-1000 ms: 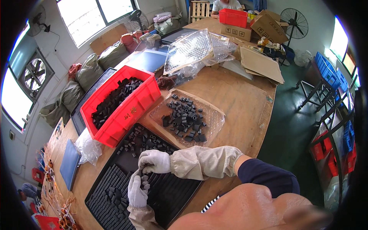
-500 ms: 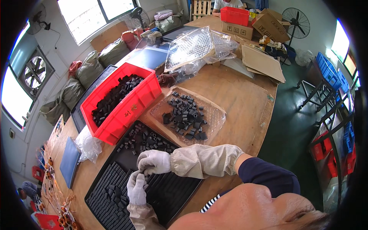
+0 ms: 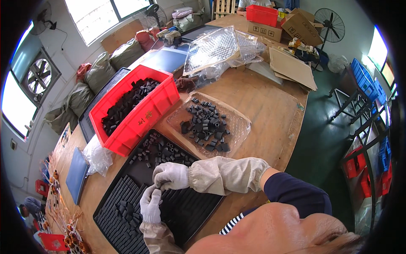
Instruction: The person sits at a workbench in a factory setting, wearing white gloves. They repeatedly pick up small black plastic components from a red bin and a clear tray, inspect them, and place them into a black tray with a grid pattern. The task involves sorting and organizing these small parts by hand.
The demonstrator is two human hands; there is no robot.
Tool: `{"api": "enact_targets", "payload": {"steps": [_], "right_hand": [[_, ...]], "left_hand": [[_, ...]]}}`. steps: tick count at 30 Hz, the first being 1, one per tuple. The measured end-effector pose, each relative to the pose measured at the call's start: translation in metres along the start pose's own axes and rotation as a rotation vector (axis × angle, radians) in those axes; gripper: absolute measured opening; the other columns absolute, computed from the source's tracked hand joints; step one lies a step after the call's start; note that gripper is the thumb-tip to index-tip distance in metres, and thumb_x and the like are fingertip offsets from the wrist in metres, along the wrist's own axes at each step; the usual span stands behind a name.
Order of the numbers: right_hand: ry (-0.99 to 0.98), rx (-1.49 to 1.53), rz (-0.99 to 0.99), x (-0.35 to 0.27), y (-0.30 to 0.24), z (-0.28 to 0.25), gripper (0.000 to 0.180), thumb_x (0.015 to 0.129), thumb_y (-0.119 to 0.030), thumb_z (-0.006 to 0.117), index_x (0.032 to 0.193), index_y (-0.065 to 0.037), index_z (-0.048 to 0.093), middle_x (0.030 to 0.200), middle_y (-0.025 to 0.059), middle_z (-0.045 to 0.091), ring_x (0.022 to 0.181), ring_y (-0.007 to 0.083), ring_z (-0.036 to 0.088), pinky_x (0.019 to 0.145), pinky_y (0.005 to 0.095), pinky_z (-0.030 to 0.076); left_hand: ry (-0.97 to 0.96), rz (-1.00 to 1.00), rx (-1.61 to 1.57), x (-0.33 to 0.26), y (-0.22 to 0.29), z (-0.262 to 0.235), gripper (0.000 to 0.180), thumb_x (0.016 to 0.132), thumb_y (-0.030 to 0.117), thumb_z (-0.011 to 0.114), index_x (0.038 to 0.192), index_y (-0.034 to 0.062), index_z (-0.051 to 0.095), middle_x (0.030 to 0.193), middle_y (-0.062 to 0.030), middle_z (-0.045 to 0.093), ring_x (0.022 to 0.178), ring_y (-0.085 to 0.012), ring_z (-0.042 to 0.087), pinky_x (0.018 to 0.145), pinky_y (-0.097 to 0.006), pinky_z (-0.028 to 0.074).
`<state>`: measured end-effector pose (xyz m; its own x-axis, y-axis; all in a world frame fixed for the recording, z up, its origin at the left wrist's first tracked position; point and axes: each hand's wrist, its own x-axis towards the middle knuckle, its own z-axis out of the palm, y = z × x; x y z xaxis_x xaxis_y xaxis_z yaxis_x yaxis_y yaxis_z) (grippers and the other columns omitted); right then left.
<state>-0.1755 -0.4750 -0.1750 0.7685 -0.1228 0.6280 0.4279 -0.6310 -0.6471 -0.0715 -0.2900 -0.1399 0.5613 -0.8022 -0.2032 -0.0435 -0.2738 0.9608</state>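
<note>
White knit gloves and beige oversleeves cover both my hands. My left hand [image 3: 150,205] and my right hand [image 3: 171,175] meet fingertip to fingertip over a black tray [image 3: 186,237]. The fingers of both are closed in a pinch; whatever sits between them is too small or hidden to make out. Long black pieces [image 3: 122,228] lie in tight rows in the tray, with a small heap of flat black pieces [image 3: 127,211] on top beside my left hand. Loose short black tubes [image 3: 163,152] are scattered at the tray's far end, beyond my right hand.
A red bin [image 3: 139,122] full of black pieces stands behind the tray. Right of it, a plastic-covered sheet [image 3: 239,127] bears a pile of short black tubes [image 3: 207,122]. Clear plastic trays [image 3: 211,46] and cardboard [image 3: 292,67] lie farther back. A person [image 3: 256,3] sits at the far end.
The whole view has shifted slightly. My hands stay pinched together over the tray in nearly the same place.
</note>
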Motion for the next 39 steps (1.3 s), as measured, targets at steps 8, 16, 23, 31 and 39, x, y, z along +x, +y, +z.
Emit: {"api": "enact_targets", "payload": {"steps": [8, 16, 23, 31, 39], "right_hand": [[0.029, -0.014, 0.015, -0.003, 0.006, 0.0, 0.023, 0.069, -0.007, 0.078, 0.09, -0.012, 0.068, 0.098, 0.0074, 0.065, 0.093, 0.0315, 0.064, 0.08, 0.0427, 0.052], [0.088, -0.134, -0.16, 0.001, -0.001, -0.002, 0.025, 0.067, -0.011, 0.081, 0.087, -0.014, 0.066, 0.094, 0.007, 0.066, 0.089, 0.031, 0.065, 0.075, 0.0429, 0.052], [0.039, -0.15, -0.149, 0.008, 0.004, -0.002, 0.021, 0.067, -0.012, 0.079, 0.085, -0.014, 0.068, 0.088, 0.008, 0.067, 0.082, 0.0324, 0.065, 0.072, 0.0443, 0.053], [0.289, -0.003, 0.226, 0.006, 0.009, -0.006, 0.017, 0.082, -0.002, 0.074, 0.099, -0.007, 0.071, 0.094, 0.0092, 0.068, 0.084, 0.0252, 0.068, 0.071, 0.0328, 0.054], [0.236, -0.092, 0.161, 0.006, 0.004, -0.011, 0.017, 0.081, 0.0, 0.074, 0.096, -0.007, 0.07, 0.09, 0.0085, 0.067, 0.077, 0.0242, 0.066, 0.066, 0.0316, 0.053]], "left_hand": [[-0.035, -0.079, -0.321, 0.008, -0.015, 0.004, 0.035, 0.097, 0.022, 0.065, 0.126, 0.0033, 0.062, 0.102, 0.0016, 0.064, 0.079, -0.0018, 0.054, 0.066, -0.017, 0.044], [-0.055, -0.035, -0.399, 0.007, -0.013, 0.007, 0.031, 0.097, 0.016, 0.062, 0.124, 0.0035, 0.063, 0.105, 0.0013, 0.065, 0.078, -0.0017, 0.054, 0.064, -0.016, 0.041], [0.001, 0.102, 0.168, 0.011, -0.003, -0.001, 0.024, 0.095, 0.017, 0.065, 0.114, 0.0027, 0.067, 0.094, -0.0039, 0.067, 0.08, -0.0095, 0.06, 0.072, -0.025, 0.05], [0.468, 0.373, 0.659, 0.034, -0.001, -0.064, 0.026, 0.091, 0.019, 0.065, 0.114, 0.0072, 0.071, 0.107, -0.0162, 0.069, 0.103, -0.0303, 0.067, 0.092, -0.037, 0.052], [0.294, 0.176, 1.151, 0.072, -0.016, -0.05, 0.027, 0.088, 0.031, 0.068, 0.112, 0.0205, 0.074, 0.111, -0.0169, 0.061, 0.105, -0.0348, 0.063, 0.089, -0.045, 0.052]]}}
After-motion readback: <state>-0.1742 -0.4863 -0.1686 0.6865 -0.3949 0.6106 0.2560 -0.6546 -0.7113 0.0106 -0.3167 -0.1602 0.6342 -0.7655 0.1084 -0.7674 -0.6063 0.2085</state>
